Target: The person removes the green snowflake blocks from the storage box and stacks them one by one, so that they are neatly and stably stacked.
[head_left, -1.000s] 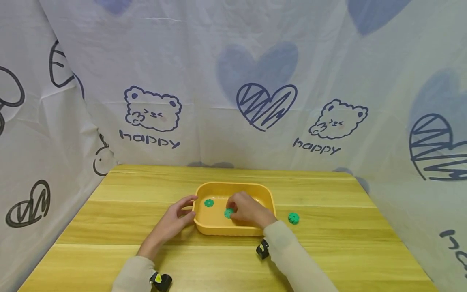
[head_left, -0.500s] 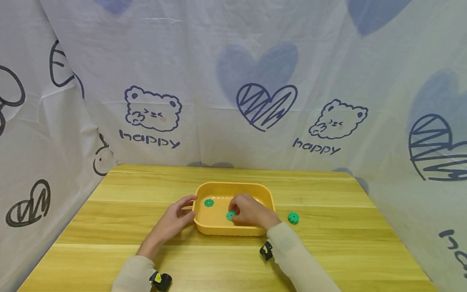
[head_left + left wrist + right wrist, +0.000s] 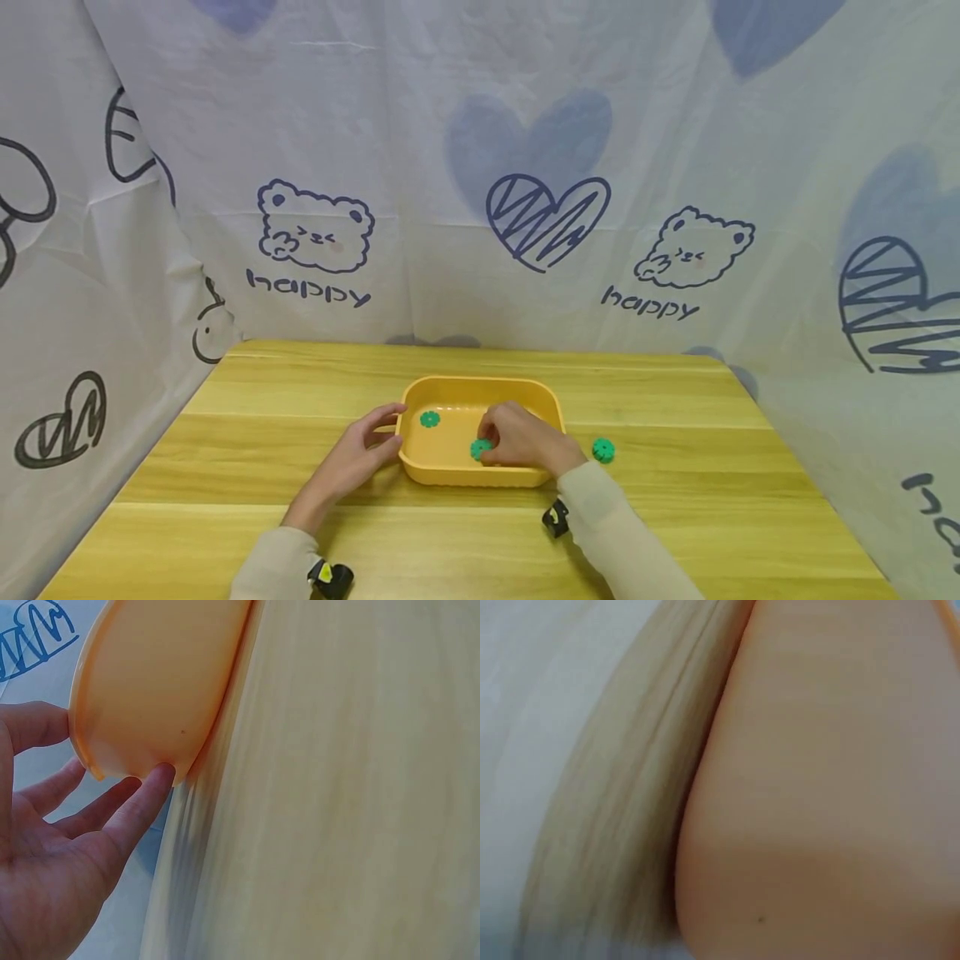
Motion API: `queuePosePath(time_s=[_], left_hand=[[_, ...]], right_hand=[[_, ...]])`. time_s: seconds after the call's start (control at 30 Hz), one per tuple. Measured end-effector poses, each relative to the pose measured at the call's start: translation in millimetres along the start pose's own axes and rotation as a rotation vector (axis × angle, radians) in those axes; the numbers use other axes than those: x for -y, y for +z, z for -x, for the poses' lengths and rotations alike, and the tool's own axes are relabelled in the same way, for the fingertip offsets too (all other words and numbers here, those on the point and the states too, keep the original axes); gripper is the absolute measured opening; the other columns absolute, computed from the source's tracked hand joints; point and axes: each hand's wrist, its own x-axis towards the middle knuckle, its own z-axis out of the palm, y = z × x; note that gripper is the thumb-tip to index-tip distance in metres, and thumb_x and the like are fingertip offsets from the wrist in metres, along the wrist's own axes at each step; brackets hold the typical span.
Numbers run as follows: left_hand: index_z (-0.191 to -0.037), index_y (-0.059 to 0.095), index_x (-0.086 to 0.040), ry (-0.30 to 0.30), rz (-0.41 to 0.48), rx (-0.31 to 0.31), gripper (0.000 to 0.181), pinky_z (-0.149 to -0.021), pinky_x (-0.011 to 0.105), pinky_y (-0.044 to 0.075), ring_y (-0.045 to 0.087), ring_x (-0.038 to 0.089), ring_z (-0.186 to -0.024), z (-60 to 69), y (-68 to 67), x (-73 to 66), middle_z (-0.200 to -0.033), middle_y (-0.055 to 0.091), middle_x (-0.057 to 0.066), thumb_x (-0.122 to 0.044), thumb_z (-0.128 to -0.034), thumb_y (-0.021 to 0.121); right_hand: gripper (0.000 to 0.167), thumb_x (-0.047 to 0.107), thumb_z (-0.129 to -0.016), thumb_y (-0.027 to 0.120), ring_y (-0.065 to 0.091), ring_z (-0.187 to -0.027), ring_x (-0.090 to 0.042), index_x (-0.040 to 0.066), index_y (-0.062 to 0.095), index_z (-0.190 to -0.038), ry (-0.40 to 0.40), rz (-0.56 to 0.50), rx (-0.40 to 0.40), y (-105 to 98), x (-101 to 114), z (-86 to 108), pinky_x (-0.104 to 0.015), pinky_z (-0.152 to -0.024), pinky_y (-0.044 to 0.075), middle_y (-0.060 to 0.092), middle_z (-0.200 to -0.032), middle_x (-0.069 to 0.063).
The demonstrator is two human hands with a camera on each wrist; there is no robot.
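In the head view a yellow plastic bin [image 3: 442, 475] sits on the table. My left hand [image 3: 356, 454] touches its left end with spread, nearly straight fingers; the left wrist view shows the fingertips [image 3: 159, 774] against the bin's outer wall [image 3: 161, 682]. Inside the bin, my right hand [image 3: 521, 437] pinches a green notched disc [image 3: 478, 450], like a snowflake building piece, between thumb and fingers. Another such disc [image 3: 430, 419] lies flat on the bin floor at the back left. The right wrist view shows only the bin's outer wall [image 3: 817, 787] and table, not the fingers.
Right of the bin, a small stack of green notched discs [image 3: 603, 450] rests on the wood-patterned table [image 3: 675, 517]. A white curtain [image 3: 420, 133] with hearts and bear drawings hangs behind the table and along both sides.
My right hand has shifted slightly right and nearer inside the bin, with the pinched green disc moving along. The left hand stays at the bin's left end.
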Motion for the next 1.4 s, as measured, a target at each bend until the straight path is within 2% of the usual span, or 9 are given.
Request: queuePosePath(time_s=[0.17, 0.3, 0.57, 0.7, 1.07, 1.4], left_hand=[[-0.154, 0.044, -0.005, -0.001, -0.002, -0.001, 0.052, -0.107, 0.049, 0.057, 0.057, 0.047, -0.133, 1.2, 0.6, 0.1, -0.154, 0.047, 0.029, -0.007, -0.1040, 0.058], [-0.154, 0.044, -0.006, -0.003, 0.000, -0.003, 0.051, -0.107, 0.048, 0.057, 0.057, 0.046, -0.133, 1.3, 0.2, -0.6, -0.154, 0.047, 0.028, -0.008, -0.1040, 0.058], [-0.154, 0.044, -0.007, -0.003, 0.016, 0.010, 0.051, -0.107, 0.048, 0.057, 0.056, 0.047, -0.134, 0.7, -0.7, -1.5, -0.155, 0.045, 0.029, -0.008, -0.1044, 0.057], [-0.154, 0.044, -0.006, 0.003, 0.014, 0.006, 0.052, -0.106, 0.045, 0.058, 0.056, 0.047, -0.134, 0.5, -0.4, -1.7, -0.155, 0.046, 0.029, -0.007, -0.1041, 0.057], [-0.154, 0.044, -0.007, -0.003, 0.008, 0.006, 0.052, -0.106, 0.048, 0.057, 0.057, 0.047, -0.133, 1.6, -0.7, -0.7, -0.155, 0.046, 0.028, -0.008, -0.1043, 0.057], [-0.154, 0.044, -0.007, -0.004, 0.001, 0.004, 0.052, -0.107, 0.048, 0.057, 0.057, 0.047, -0.133, 0.8, -0.4, -0.6, -0.156, 0.045, 0.028, -0.008, -0.1041, 0.057]], right_hand=[[0.023, 0.015, -0.084, 0.081, 0.062, -0.080, -0.009, 0.003, 0.075, -0.102, 0.014, -0.053, -0.021, -7.2, 2.2, 7.9, -0.022, -0.074, 0.057, 0.073, -0.092, -0.003], [0.022, 0.015, -0.086, 0.078, 0.064, -0.086, -0.012, 0.004, 0.074, -0.105, 0.019, -0.065, -0.041, -18.7, 4.0, 16.0, -0.025, -0.079, 0.058, 0.073, -0.097, -0.003], [0.018, 0.016, -0.086, 0.079, 0.066, -0.088, -0.021, 0.006, 0.075, -0.101, 0.021, -0.046, -0.114, -37.3, 1.9, 30.4, -0.024, -0.077, 0.057, 0.074, -0.095, -0.003], [0.018, 0.019, -0.087, 0.079, 0.064, -0.092, -0.019, 0.009, 0.076, -0.102, 0.066, -0.056, -0.140, -41.3, 1.5, 39.0, -0.027, -0.079, 0.056, 0.073, -0.099, -0.002], [0.019, 0.019, -0.084, 0.081, 0.063, -0.090, -0.016, 0.009, 0.076, -0.100, 0.088, 0.038, -0.203, -50.7, -7.6, 58.1, -0.027, -0.078, 0.057, 0.074, -0.097, -0.001], [0.015, 0.018, -0.085, 0.080, 0.063, -0.091, -0.018, 0.012, 0.077, -0.098, 0.125, 0.000, -0.242, -65.4, -17.6, 79.7, -0.030, -0.078, 0.057, 0.074, -0.096, 0.000]])
